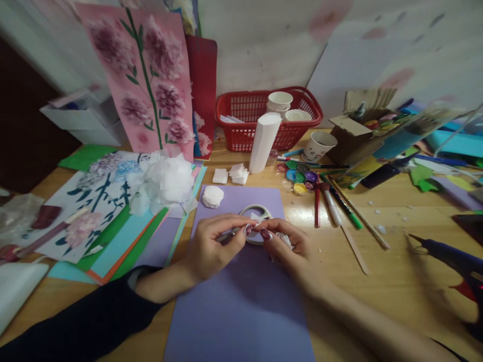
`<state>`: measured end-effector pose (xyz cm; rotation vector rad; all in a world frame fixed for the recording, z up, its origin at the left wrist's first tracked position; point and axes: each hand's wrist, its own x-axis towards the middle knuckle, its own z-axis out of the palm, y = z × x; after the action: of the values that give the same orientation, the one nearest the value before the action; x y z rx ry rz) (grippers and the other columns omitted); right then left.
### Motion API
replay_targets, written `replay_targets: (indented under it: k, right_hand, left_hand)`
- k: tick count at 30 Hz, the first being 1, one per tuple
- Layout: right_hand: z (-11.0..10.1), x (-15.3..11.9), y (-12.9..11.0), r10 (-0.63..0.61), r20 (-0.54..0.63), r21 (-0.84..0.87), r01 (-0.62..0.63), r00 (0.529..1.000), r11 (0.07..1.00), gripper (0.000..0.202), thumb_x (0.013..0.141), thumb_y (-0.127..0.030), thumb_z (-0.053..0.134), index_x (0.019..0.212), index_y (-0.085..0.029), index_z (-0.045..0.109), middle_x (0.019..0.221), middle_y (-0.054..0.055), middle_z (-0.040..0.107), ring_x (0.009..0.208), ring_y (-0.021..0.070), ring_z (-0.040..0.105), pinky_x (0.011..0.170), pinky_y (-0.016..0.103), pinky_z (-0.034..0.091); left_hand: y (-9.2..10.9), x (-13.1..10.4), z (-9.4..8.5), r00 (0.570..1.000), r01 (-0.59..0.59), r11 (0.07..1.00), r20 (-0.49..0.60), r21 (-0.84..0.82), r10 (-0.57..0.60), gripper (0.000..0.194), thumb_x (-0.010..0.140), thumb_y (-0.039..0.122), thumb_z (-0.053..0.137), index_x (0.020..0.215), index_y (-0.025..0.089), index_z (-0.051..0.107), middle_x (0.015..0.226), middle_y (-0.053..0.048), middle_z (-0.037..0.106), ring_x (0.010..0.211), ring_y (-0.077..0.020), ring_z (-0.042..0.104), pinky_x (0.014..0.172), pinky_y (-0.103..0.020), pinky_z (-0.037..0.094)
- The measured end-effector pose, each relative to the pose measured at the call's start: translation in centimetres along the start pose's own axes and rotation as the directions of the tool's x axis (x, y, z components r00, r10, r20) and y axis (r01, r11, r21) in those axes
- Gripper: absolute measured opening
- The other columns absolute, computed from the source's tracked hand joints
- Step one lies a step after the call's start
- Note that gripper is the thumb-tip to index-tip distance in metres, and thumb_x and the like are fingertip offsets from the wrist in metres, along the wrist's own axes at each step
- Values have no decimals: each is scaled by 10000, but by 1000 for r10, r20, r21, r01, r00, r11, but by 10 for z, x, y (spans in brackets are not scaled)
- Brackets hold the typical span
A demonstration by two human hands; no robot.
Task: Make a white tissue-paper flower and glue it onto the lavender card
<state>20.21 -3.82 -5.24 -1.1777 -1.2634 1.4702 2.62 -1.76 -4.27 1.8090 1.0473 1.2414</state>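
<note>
My left hand [217, 241] and my right hand [289, 246] meet over a purple sheet [241, 306]. Between their fingertips is a small piece of white tissue paper [256, 217], pinched from both sides. More crumpled white paper [285, 240] shows beside the curled fingers of my right hand. Just behind the fingers lies a pale ring [252, 207], perhaps a tape roll; the hands cover part of it. A round white paper bundle [213, 196] rests at the sheet's upper left. Small stacks of white paper squares [238, 174] are on the table beyond it.
A white paper roll [265, 143] stands before a red basket [241, 136]. Paint pots [300, 176], brushes [332, 208] and a paper cup [320, 146] are to the right, with a glue gun [449, 256] farther over. Fluffy white tissue [171, 176] and coloured sheets [128, 241] lie left.
</note>
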Motion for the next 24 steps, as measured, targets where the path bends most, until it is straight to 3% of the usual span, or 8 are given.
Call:
replay_targets:
  k: [7,24]
  right_hand:
    - [0,0,0,-7,14,17,7,1000,1000,255,874,-437,600,901,-185,629,582,-54,442,480,77,327,454,224,253]
    - [0,3,-3,-119,-8,-139,116,993,984,192,846,-359,612,870,-171,643,695,-5,565,569,95,446,527,215,375]
  left_hand:
    - [0,1,2,996,-90,995,4,38,90,177,785,90,631,854,175,770,884,-73,783,797,-172,739,757,-265,594]
    - [-3,0,3,1000,-17,1000,4,-22,17,168,767,94,644,863,140,773,864,-80,784,781,-160,745,730,-211,606]
